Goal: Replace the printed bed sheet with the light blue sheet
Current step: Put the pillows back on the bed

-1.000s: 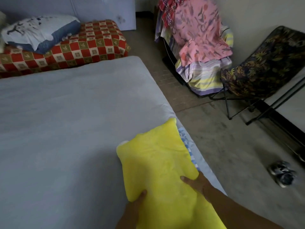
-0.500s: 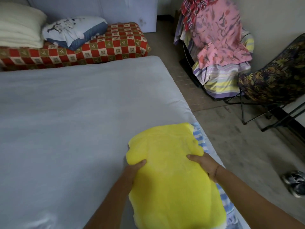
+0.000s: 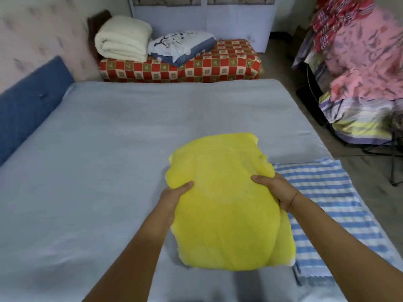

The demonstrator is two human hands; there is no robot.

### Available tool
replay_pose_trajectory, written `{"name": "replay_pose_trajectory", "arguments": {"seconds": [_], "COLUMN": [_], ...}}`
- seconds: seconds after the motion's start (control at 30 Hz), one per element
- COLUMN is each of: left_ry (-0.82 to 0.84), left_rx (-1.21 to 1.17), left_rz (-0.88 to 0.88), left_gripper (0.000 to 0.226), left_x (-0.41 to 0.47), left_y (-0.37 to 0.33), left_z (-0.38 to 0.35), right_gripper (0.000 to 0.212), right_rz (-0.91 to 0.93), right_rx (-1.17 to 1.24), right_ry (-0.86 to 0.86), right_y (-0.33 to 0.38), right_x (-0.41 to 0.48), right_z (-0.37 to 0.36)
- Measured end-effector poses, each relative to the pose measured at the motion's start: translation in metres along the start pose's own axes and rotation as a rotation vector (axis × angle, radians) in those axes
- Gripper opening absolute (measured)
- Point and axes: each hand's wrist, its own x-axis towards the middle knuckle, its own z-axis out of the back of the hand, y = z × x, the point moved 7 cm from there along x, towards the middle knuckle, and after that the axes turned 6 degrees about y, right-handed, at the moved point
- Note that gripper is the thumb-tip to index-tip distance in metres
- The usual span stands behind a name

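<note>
The light blue sheet [image 3: 109, 149] lies spread over the whole bed, smooth to its far edge. Its near end is cut off by the bottom of the view. At the right, a heap of cloths [image 3: 359, 62], pink flowered above and striped below, is blurred and runs out of the frame. What carries it is hidden.

Beyond the bed stands a red checked couch [image 3: 207, 66], its base hidden behind the mattress. The blue headboard [image 3: 28, 101] runs along the bed's left side, cut off at the frame's edge.

The yellow pillow [image 3: 226, 203] is held over the near right part of the sheet. It covers the left edge of a blue-and-white striped cloth [image 3: 327, 203]; whether that is a pillow or folded cloth is hard to tell.

A folded cream blanket [image 3: 124, 38] and a white and blue pillow [image 3: 178, 44] rest on the couch, touching.

The left hand [image 3: 174, 195] grips the yellow pillow's left edge, and the right hand [image 3: 274, 188] grips its right edge. Both thumbs lie on top, with the fingers hidden beneath.
</note>
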Motion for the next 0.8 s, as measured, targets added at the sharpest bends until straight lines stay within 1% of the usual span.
{"name": "replay_pose_trajectory", "arguments": {"seconds": [0.03,0.07,0.2,0.3,0.37,0.43,0.53,0.6,0.67,0.7,0.73,0.8], "left_ry": [-0.017,-0.03,-0.099,-0.149,-0.201,-0.267,-0.301,-0.308,-0.305,-0.306,-0.305,-0.306], "left_rx": [-0.003,-0.01,-0.047,-0.091,-0.119,-0.14,-0.165,-0.173,-0.197,-0.203,-0.208,-0.216], "left_rz": [-0.015,-0.022,-0.026,-0.033,-0.045,-0.055,-0.059,-0.064,-0.075,-0.079,-0.079,-0.064], "left_gripper": [0.027,0.028,0.031,0.035,0.038,0.046,0.063,0.078,0.084,0.082,0.076,0.051], "left_x": [-0.008,-0.015,-0.043,-0.054,-0.059,-0.067,-0.074,-0.074,-0.073,-0.072,-0.07,-0.065], "left_y": [-0.006,-0.01,-0.024,-0.031,-0.03,-0.027,-0.023,-0.024,-0.029,-0.033,-0.038,-0.05], "left_z": [0.027,0.053,0.145,0.202,0.235,0.266,0.308,0.336,0.362,0.377,0.391,0.423], "right_gripper": [0.096,0.097,0.063,0.056,0.058,0.061,0.056,0.05,0.043,0.047,0.061,0.096], "right_rz": [0.006,0.007,-0.022,-0.063,-0.069,-0.078,-0.068,-0.066,-0.074,-0.081,-0.079,-0.066], "right_rx": [0.002,0.002,-0.01,-0.02,-0.02,-0.06,-0.091,-0.109,-0.105,-0.106,-0.113,-0.146], "right_ry": [0.013,0.037,0.136,0.214,0.28,0.356,0.407,0.433,0.46,0.468,0.469,0.46], "right_y": [-0.002,-0.003,-0.006,-0.01,-0.012,-0.016,-0.021,-0.022,-0.021,-0.021,-0.02,-0.02], "right_x": [0.002,0.003,0.008,0.023,0.036,0.047,0.062,0.07,0.08,0.085,0.089,0.101], "right_z": [-0.026,-0.053,-0.152,-0.211,-0.244,-0.278,-0.322,-0.351,-0.379,-0.396,-0.412,-0.445]}}
